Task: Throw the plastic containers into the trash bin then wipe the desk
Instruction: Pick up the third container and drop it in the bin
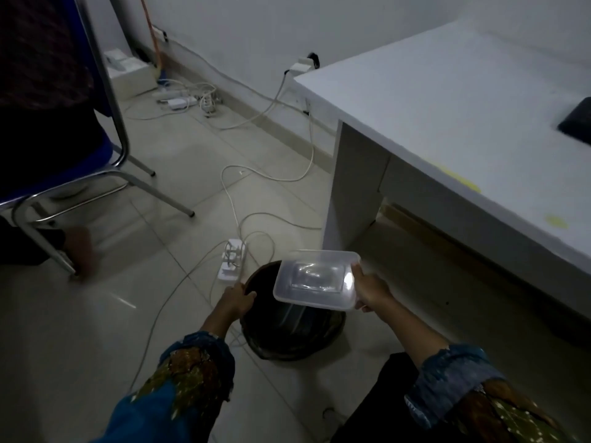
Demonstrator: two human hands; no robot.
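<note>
A clear rectangular plastic container (315,279) hangs just above the dark round trash bin (287,334) on the tiled floor. My right hand (371,290) grips the container by its right edge. My left hand (236,300) grips the bin's left rim. The white desk (447,100) stands to the right, with yellow stains (556,220) near its front edge.
A white power strip (232,259) and several loose cables lie on the floor just behind the bin. A blue chair with metal legs (105,183), where a person sits, stands at the left. A dark object (577,121) lies on the desk's right side.
</note>
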